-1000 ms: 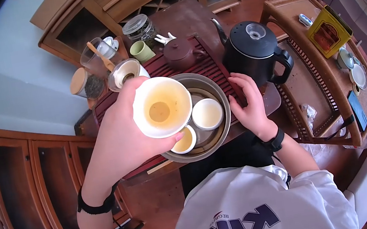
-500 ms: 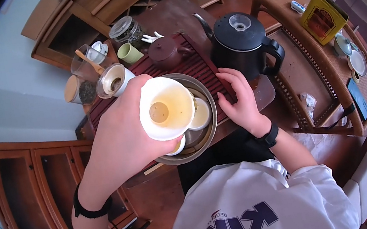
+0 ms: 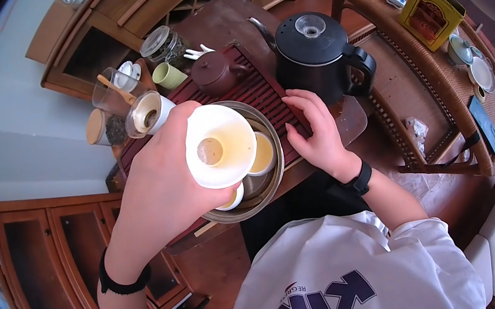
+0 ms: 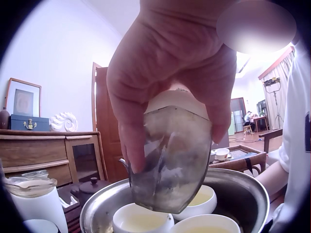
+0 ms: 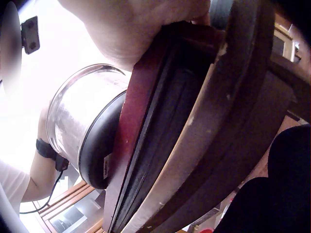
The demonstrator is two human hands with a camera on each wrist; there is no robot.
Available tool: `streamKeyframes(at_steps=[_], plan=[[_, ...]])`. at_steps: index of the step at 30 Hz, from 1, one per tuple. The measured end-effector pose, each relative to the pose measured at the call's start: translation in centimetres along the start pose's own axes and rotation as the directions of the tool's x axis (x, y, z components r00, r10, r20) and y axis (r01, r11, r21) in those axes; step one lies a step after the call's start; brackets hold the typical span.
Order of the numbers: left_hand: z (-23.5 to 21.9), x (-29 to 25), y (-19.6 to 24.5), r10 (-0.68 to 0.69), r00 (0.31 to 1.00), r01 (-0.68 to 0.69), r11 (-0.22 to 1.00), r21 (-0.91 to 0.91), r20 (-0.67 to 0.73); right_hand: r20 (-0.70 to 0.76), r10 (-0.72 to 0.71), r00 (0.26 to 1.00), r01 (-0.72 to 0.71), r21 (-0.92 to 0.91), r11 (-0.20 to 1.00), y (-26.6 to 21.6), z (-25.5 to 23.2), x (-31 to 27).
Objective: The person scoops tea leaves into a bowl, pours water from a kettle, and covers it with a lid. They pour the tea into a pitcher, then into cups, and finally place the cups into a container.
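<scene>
My left hand grips a white vessel by its sides, tilted over a steel bowl; its pale yellow inside shows. In the left wrist view, fingers and thumb of that hand clasp the vessel, its pointed lip low above several white cups, one of them a cup of pale liquid inside the bowl. My right hand, fingers loosely extended, rests on the edge of the red slatted tray. The right wrist view shows this hand against the tray's side.
A brown teapot, green cup, strainer on a white holder and jar stand behind. The black kettle is near my right hand. A wicker stand with a yellow tin is at right.
The vessel has moved rightward over the bowl and covers more of the right cup, whose liquid looks yellower. Less liquid shows inside the vessel. The right hand still rests at the tray edge.
</scene>
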State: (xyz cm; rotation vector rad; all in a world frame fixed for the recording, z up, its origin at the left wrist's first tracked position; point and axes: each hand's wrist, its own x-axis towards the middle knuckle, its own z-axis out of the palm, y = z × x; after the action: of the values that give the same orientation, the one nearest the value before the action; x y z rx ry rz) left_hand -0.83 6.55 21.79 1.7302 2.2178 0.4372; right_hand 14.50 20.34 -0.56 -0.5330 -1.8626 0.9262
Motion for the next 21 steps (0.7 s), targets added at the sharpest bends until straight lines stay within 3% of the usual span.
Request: streamKeyframes(at_steps=[6,8,11,14,21], plan=[[-0.3,0.1,-0.3,0.03,1.0,-0.03,0.999,0.013,-0.006,-0.002,-0.007,1.0,0.007,-0.003,1.0,0.0,0.0,0.0],[-0.8,-0.1,-0.6,-0.072,0.997,0.074,0.991,-0.112,0.019,-0.002,-0.004,1.0,0.004,-0.002,1.0,-0.1,-0.1,0.0],[-1.6,-0.6,-1.1,-0.106,0.994,0.106,0.986,-0.126,0.007,-0.003,0.004,1.0,-0.004,0.003,1.0,-0.1,0.0,0.0],[-2.0,-1.2,-1.7,-0.036,0.993,0.031,0.999,-0.044,-0.114,-0.004,0.007,1.0,-0.007,0.006,1.0,-0.1,0.0,-0.1],[-2.5,-1.5,-2.5,-0.059,0.991,0.061,0.998,0.015,-0.118,-0.004,0.001,1.0,-0.001,-0.011,1.0,-0.1,0.1,0.0]])
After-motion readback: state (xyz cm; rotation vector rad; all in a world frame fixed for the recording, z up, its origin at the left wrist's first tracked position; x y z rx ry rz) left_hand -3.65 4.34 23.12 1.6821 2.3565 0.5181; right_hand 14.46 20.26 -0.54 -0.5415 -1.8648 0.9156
